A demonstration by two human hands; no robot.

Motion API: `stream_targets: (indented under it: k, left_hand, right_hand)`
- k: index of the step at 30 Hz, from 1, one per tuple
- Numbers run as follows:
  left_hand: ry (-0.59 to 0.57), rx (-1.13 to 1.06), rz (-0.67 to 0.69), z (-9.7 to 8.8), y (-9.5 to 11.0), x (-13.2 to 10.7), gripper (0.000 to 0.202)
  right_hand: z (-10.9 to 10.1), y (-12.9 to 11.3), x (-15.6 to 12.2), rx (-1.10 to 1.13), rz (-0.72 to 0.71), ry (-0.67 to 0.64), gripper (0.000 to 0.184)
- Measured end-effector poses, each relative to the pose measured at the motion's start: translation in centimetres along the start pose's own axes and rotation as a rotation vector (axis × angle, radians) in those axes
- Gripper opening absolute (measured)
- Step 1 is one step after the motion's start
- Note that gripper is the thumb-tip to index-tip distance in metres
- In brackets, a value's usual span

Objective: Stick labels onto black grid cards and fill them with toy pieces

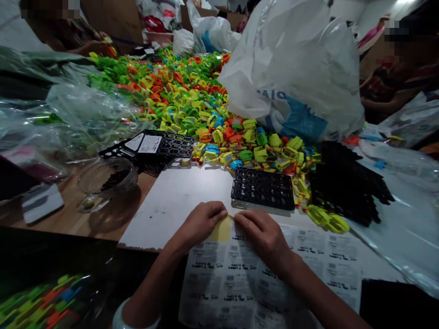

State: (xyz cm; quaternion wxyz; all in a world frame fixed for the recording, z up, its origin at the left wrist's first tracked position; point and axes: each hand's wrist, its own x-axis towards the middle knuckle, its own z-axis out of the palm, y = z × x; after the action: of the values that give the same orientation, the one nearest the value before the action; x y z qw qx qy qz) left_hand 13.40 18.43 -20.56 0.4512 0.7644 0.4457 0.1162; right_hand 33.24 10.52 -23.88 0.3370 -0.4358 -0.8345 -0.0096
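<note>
A sheet of printed labels (236, 285) lies toward me over the table's front edge, with a bare yellow patch (221, 230) at its top. My left hand (204, 219) is closed at the upper edge of this patch, thumb and fingers pinched together. Just to the right, my right hand (265, 233) is closed too, its fingertips at the same edge and its palm over the printed rows. A thin yellow strip shows between both sets of fingertips. Beyond the right hand, a black plastic grid tray (262, 188) rests on a white board (178, 194).
A large heap of green, yellow and orange plastic pieces (185, 98) fills the back. A bulging white bag (295, 59) stands behind the tray. Black trays (350, 187) are stacked at right; a glass bowl (108, 176) sits at left. Other people are at both far sides.
</note>
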Motion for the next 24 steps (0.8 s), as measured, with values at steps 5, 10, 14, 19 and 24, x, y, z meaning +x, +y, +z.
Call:
stream_targets:
  k: [5, 10, 14, 19, 24]
  left_hand:
    - [-0.010, 0.014, 0.025, 0.1, -0.2, 0.1, 0.028]
    - [-0.006, 0.009, 0.049, 0.2, -0.2, 0.1, 0.027]
    - [-0.010, -0.019, 0.044, 0.4, -0.3, 0.1, 0.027]
    - [0.005, 0.029, 0.054, 0.6, -0.5, 0.3, 0.026]
    - [0.012, 0.144, 0.062, 0.7, -0.4, 0.5, 0.026]
  right_hand:
    - [0.4, -0.3, 0.5, 0.071, 0.084, 0.033, 0.028]
    - [0.8, -0.5, 0.7, 0.136, 0.156, 0.024, 0.025]
    - [0.7, -0.5, 0.2, 0.144, 0.121, 0.033, 0.023]
    - [1.1, -0.2, 0.0, 0.225, 0.170, 0.025, 0.018]
    - [1.5, 0.0, 0.4, 0.236, 0.182, 0.023, 0.016]
